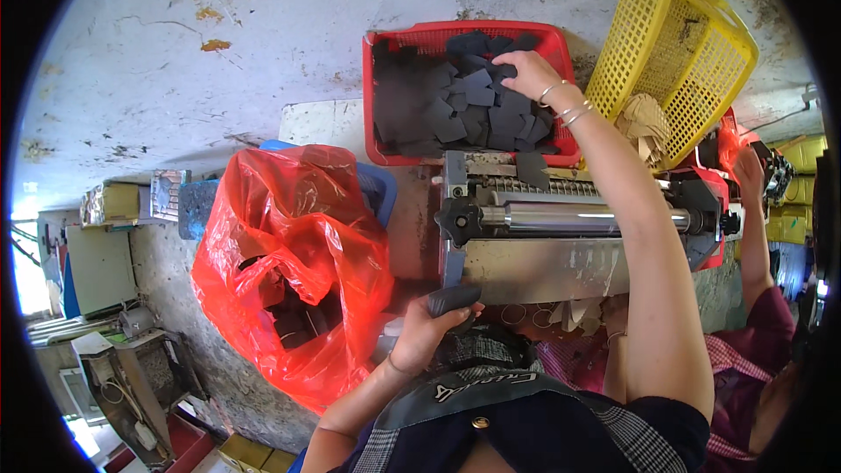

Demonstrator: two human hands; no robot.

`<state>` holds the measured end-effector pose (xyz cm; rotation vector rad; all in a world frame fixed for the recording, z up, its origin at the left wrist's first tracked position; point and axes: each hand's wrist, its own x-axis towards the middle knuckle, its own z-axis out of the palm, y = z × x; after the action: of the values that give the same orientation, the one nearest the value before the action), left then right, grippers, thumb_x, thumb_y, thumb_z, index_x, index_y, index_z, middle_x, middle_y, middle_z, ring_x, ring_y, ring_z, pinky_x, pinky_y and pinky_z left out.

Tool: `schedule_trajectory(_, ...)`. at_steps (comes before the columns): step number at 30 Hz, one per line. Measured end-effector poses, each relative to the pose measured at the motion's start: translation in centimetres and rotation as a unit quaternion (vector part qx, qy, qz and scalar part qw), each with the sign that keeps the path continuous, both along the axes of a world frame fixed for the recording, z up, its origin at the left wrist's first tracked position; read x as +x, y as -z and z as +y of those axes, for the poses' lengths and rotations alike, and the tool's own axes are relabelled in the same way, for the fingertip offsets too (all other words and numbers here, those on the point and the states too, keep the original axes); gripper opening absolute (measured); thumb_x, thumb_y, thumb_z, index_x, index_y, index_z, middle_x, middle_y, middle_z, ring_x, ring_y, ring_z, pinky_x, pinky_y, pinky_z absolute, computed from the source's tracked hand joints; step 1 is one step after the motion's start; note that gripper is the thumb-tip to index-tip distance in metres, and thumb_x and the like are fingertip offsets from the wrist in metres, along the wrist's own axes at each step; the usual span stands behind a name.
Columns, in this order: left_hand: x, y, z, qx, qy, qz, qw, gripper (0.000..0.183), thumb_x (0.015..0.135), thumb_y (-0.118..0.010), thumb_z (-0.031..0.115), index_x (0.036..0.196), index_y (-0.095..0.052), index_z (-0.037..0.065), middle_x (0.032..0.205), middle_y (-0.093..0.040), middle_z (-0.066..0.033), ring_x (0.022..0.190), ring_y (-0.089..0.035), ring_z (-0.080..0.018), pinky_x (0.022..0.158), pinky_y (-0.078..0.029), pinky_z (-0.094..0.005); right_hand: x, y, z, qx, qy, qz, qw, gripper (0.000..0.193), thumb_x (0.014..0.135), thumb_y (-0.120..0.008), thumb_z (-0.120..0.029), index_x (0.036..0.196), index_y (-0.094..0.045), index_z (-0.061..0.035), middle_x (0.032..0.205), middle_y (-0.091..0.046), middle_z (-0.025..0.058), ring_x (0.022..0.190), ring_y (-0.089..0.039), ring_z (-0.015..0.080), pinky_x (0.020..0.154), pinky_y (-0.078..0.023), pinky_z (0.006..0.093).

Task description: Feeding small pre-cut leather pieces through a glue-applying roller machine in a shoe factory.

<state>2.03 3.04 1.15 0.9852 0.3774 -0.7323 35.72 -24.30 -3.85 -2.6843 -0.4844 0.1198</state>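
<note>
Dark grey flat pieces [473, 88] fill the red basket [438, 27] at the top centre of the frame, heaped loosely, many of them notched at the edge. The right hand [530, 74] reaches over the heap with its fingers bent and fairly close together; I cannot tell whether they pinch a piece or only touch the pile. In the lower centre, the left hand [419, 335] is closed around a dark stack [454, 300], its thumb along the near side, perhaps to keep the layers even.

Below the basket sits a machine [596, 256] with a shiny metal roller [569, 217]; one loose piece [532, 169] lies on its back edge. The basket stands just behind the machine, probably so its contents are within arm's reach. Left of centre, a red plastic bag [254, 184] gapes open in front of a blue tub [378, 191], likely for easy access from the left side. At the upper right, a yellow basket [644, 26] leans at a slant with tan pieces [646, 118] inside. A co-worker's hand [748, 171] shows at the right edge.
</note>
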Motion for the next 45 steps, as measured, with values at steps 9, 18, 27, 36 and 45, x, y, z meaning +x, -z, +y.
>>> schedule_trajectory(9, 0.2, 0.0, 0.0, 0.013, 0.023, -0.015, 1.000, 0.028, 0.085, -0.059, -0.002, 0.113, -0.060, -0.006, 0.099, -0.067, -0.0108, 0.094, -0.063, -0.0155, 0.086, -0.049, -0.0259, -0.7, 4.9, 5.1, -0.220, -0.089, 0.017, 0.971, 0.033, 0.076, -0.060, -0.014, 0.108, -0.058, -0.0037, 0.093, -0.066, 0.0169, 0.086, -0.063, 0.0344, 0.082, -0.049, 0.0431)
schedule_trajectory(18, 0.1, 0.3, 0.0, 0.000, 0.035, -0.014, 0.999, 0.031, 0.086, -0.058, -0.002, 0.117, -0.057, -0.006, 0.100, -0.067, -0.0113, 0.096, -0.063, -0.0157, 0.089, -0.048, -0.0265, -4.2, 7.1, 6.4, -0.068, -0.290, -0.251, 0.921, 0.033, 0.079, -0.055, -0.013, 0.112, -0.056, -0.0052, 0.104, -0.063, 0.0115, 0.105, -0.057, 0.0294, 0.096, -0.039, 0.0424)
schedule_trajectory(27, 0.0, -0.1, 0.2, 0.026, 0.025, -0.009, 0.999, 0.025, 0.085, -0.058, 0.000, 0.109, -0.061, -0.005, 0.099, -0.068, -0.0105, 0.095, -0.062, -0.0149, 0.089, -0.047, -0.0276, -3.0, 0.6, 8.4, 0.260, -0.040, -0.102, 0.959, 0.022, 0.080, -0.056, -0.013, 0.099, -0.066, -0.0077, 0.088, -0.066, 0.0194, 0.079, -0.064, 0.0358, 0.072, -0.051, 0.0418)
schedule_trajectory(36, -0.4, 0.2, 0.4, 0.029, 0.019, -0.019, 0.999, 0.024, 0.085, -0.058, -0.001, 0.108, -0.061, -0.006, 0.098, -0.067, -0.0118, 0.094, -0.063, -0.0174, 0.088, -0.048, -0.0294, -8.5, -3.9, 0.2, -0.138, 0.015, 0.290, 0.947, 0.069, 0.073, -0.072, -0.052, 0.107, -0.058, 0.0064, 0.107, -0.063, 0.0235, 0.096, -0.063, 0.0351, 0.082, -0.050, 0.0395)
schedule_trajectory(45, -1.0, -1.2, 0.1, -0.015, 0.058, -0.044, 0.997, 0.035, 0.086, -0.056, -0.002, 0.120, -0.053, -0.007, 0.108, -0.064, -0.0137, 0.100, -0.061, -0.0195, 0.090, -0.047, -0.0302, -9.3, -3.3, -3.4, 0.190, 0.174, 0.000, 0.966, 0.065, 0.066, -0.081, -0.019, 0.119, -0.050, 0.0008, 0.116, -0.058, 0.0216, 0.106, -0.058, 0.0346, 0.091, -0.046, 0.0378)
